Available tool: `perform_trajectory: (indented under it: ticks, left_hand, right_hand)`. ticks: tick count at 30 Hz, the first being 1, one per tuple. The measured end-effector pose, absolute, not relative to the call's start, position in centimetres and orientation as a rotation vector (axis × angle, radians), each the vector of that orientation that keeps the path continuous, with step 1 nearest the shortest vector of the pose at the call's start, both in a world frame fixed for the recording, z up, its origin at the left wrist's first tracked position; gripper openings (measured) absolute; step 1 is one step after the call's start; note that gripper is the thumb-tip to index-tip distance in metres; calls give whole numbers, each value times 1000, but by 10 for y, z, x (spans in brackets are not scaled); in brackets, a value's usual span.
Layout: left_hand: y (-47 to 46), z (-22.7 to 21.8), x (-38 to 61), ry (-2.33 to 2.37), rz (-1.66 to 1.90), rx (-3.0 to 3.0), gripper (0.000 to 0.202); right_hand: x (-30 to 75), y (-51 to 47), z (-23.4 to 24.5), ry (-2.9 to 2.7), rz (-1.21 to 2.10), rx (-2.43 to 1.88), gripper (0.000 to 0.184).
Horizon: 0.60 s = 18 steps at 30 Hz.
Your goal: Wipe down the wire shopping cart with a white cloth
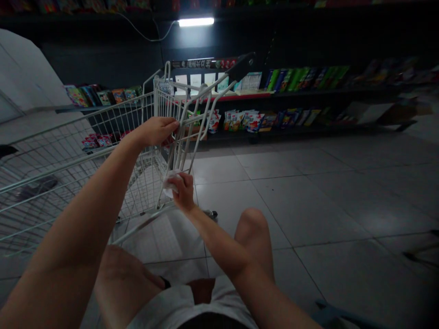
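A light grey wire shopping cart stands in front of me, its dark handle bar at the upper end. My left hand is on the cart's upright wires below the handle, fingers curled round them. Lower down, my right hand is closed on a crumpled white cloth, pressed against the lower part of the same end frame. The cloth's far side and some of my left fingertips are hidden.
Behind the cart run dark shelves with books and colourful packets. A lit tube lamp hangs above. Pale floor tiles extend to the right. My bent knees are below, and a caster shows beneath the cart.
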State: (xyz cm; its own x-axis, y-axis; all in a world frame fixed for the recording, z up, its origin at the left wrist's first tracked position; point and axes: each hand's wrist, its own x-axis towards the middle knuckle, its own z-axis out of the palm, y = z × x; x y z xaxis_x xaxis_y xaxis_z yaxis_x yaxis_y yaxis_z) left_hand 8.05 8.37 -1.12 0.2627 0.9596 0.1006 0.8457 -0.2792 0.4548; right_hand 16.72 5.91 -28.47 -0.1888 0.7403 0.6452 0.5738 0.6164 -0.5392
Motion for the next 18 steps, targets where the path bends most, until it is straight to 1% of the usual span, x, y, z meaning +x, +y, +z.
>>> perform_trajectory:
  ticks: [2, 4, 9, 12, 13, 15, 16, 18]
  left_hand:
    - [84, -12, 80, 1660, 523, 2283, 40]
    - [84, -12, 80, 1671, 520, 2334, 39]
    - [83, -13, 79, 1681, 493, 2362, 39]
    - [83, -14, 78, 1680, 493, 2372, 40]
    - [84, -14, 77, 1668, 490, 2374, 41]
    - [84, -14, 77, 1640, 480, 2385, 41]
    - [83, -13, 77, 1635, 482, 2397, 41]
    - [82, -12, 79, 1641, 504, 2435, 39]
  right_hand:
    - [152, 63, -273, -1942, 169, -1044, 36]
    - [136, 59, -283, -2100, 163, -986, 34]
    - [126, 28, -358, -2490, 292, -798, 17]
    - [147, 25, -377, -2549, 350, -815, 6]
    - [157, 28, -374, -2536, 364, -829, 11]
    - [183, 31, -360, -2482, 383, -856, 28]
    - [198, 30, -350, -2452, 387, -867, 33]
    - [232, 19, -330, -2389, 392, -892, 31]
